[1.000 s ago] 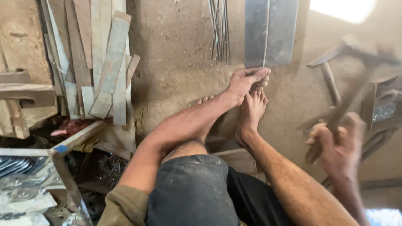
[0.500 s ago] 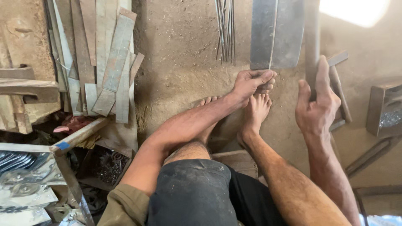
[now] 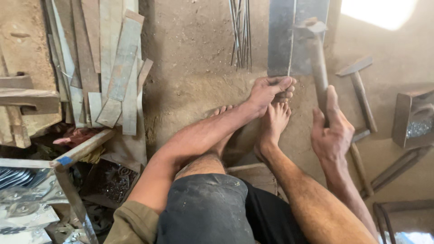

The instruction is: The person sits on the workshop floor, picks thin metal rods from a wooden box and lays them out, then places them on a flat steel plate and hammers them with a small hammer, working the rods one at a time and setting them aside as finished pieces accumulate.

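So the person is sitting low on the dirt floor point(image 3: 194, 81), legs stretched out, looking down at their own hands and bare feet. The left hand point(image 3: 266, 90) reaches forward and its fingers point(image 3: 282, 85) are pinched closed on the bottom end of a thin metal strip point(image 3: 291, 40), which runs up edge-on across a flat grey steel plate point(image 3: 282, 36) lying on the floor. That hand sits right above the toes of the right foot point(image 3: 273, 122), just about touching them.

The right hand point(image 3: 332, 133) is wrapped around the handle of a hammer point(image 3: 316, 63), thumb pointing up along the shaft, the rest of the fingers curled shut around it. The hammer head is up near the top of the steel plate, just right of the strip; can't tell if it's touching anything.

A second hammer point(image 3: 359, 86) lies on the floor to the right, near a metal block point(image 3: 413, 117). A bundle of thin rods point(image 3: 240, 31) sits left of the plate, and a heap of flat metal strips point(image 3: 108, 68) is piled further left.
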